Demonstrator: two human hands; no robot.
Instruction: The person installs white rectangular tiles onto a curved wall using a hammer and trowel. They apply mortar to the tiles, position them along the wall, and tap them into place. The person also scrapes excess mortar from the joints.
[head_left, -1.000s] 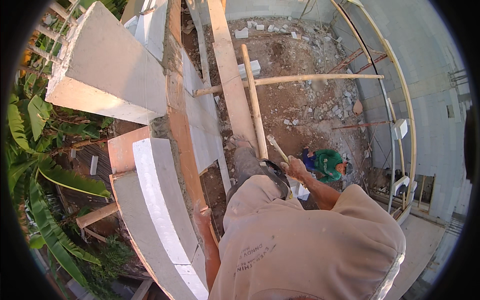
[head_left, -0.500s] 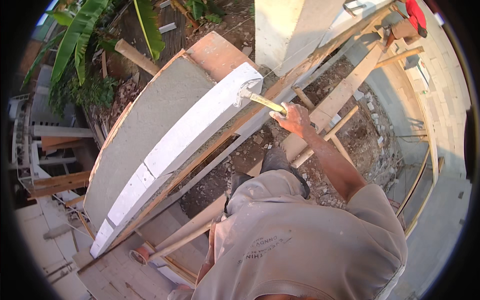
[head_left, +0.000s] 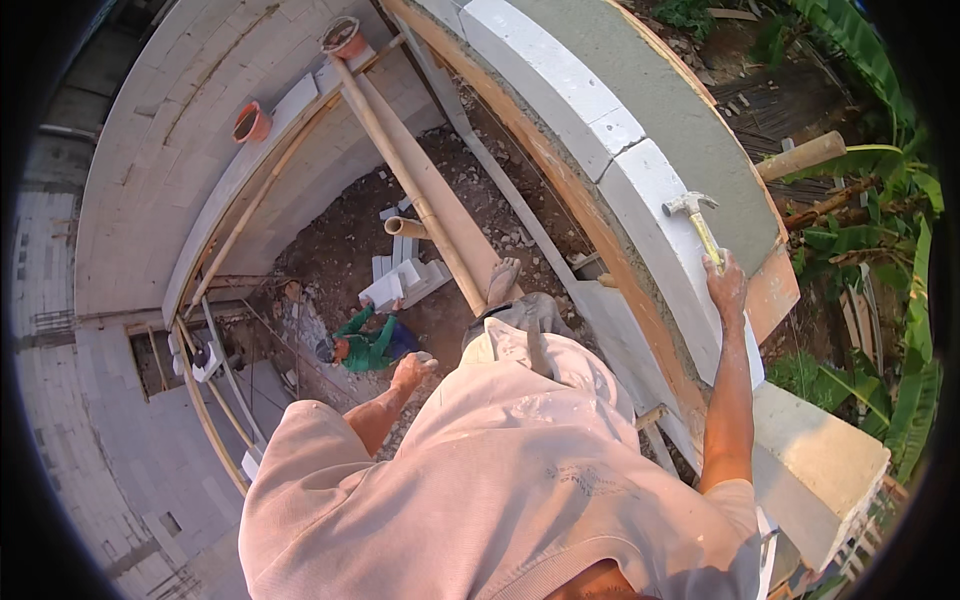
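My right hand (head_left: pixel 727 285) is wrapped round the handle of a claw hammer (head_left: pixel 705 238). The hammer's metal head is over the top of a white building block (head_left: pixel 655 210); whether it touches cannot be told. This block stands in a curved row on the wall edge, with another white block (head_left: pixel 545 65) beyond a narrow joint. Grey concrete (head_left: pixel 668 95) lies along the row's right side. My left hand (head_left: pixel 412 372) hangs beside my body at the left, its fingers loosely curled, with nothing seen in them.
My bare foot is on a plank (head_left: pixel 440 200) beside a bamboo pole (head_left: pixel 405 180). Below, a co-worker in green (head_left: pixel 365 345) handles white blocks (head_left: pixel 410 285). Buckets (head_left: pixel 252 123) stand on the far left. A bamboo end (head_left: pixel 805 155) juts out near banana leaves (head_left: pixel 915 310).
The view has swung round toward the left along the curved wall. My left hand has come into view. The hammer, still in my right hand, was earlier at the block's end.
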